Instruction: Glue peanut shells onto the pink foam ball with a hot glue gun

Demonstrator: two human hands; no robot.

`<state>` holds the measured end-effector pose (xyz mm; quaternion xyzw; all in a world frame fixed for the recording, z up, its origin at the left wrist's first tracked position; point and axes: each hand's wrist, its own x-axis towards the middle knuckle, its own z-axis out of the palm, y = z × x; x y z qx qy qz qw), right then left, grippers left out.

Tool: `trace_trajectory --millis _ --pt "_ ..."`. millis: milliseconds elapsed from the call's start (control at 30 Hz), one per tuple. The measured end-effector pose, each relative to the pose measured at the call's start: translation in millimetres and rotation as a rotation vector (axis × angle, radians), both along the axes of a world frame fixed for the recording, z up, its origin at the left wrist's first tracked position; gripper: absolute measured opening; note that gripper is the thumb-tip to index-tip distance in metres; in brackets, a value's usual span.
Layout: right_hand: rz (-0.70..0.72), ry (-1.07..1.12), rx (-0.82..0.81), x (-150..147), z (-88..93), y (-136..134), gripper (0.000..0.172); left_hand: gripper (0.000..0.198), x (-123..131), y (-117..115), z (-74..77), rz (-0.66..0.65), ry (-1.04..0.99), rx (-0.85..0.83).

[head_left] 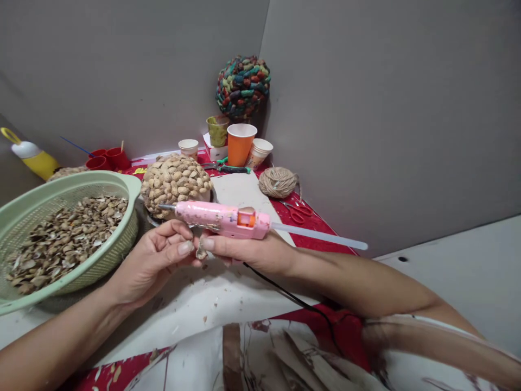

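Observation:
My right hand (260,252) is wrapped round a pink hot glue gun (215,217), its metal nozzle pointing left and a long clear glue stick (321,236) sticking out of its back. Between my fingertips sits a small piece of peanut shell (201,251). The fingers of my left hand (166,250) are curled in a pinch at it, and my right thumb touches it too. Just behind the nozzle is a dome covered in peanut shells (177,182). Its lower right side is partly hidden by the gun.
On the left stands a green plastic colander (134,217) full of peanut shells. Behind are red cups (118,157), an orange paper cup (241,145), green-handled pliers (234,169), a twine ball (278,182), red scissors (297,214) and a multicoloured ball (243,87). A black cord (285,293) trails toward my lap.

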<state>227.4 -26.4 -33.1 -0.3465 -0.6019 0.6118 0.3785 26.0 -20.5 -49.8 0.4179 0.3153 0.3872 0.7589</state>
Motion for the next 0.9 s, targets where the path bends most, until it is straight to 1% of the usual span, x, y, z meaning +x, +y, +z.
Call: trace_trajectory --millis 167,300,433,533,633,800,833,900 --pt "0.024 0.081 0.000 1 -5.8 4 0.030 0.022 1 4 -1.7 -0.033 -0.018 -0.049" --pt "0.076 0.140 0.013 1 -12.3 8 0.028 0.018 1 4 -2.3 -0.083 -0.039 -0.062" --pt "0.086 0.124 0.054 1 -16.3 11 0.026 0.019 1 4 -3.7 -0.113 -0.050 -0.060" --pt "0.100 0.135 0.097 0 -17.5 11 0.027 0.019 1 3 -3.7 -0.110 -0.047 -0.063" --pt "0.114 0.159 0.088 0 -17.7 11 0.025 0.019 1 3 -3.8 -0.098 -0.044 -0.062" --pt "0.081 0.102 0.080 -1 -21.2 10 0.018 0.025 -2 4 -6.1 -0.130 -0.076 -0.106" --pt "0.090 0.101 0.073 -1 -22.4 10 0.020 0.026 -2 5 -6.7 -0.137 -0.083 -0.114" --pt "0.130 0.121 0.056 -1 -24.9 10 0.029 0.025 -3 6 -7.6 -0.153 -0.097 -0.121"
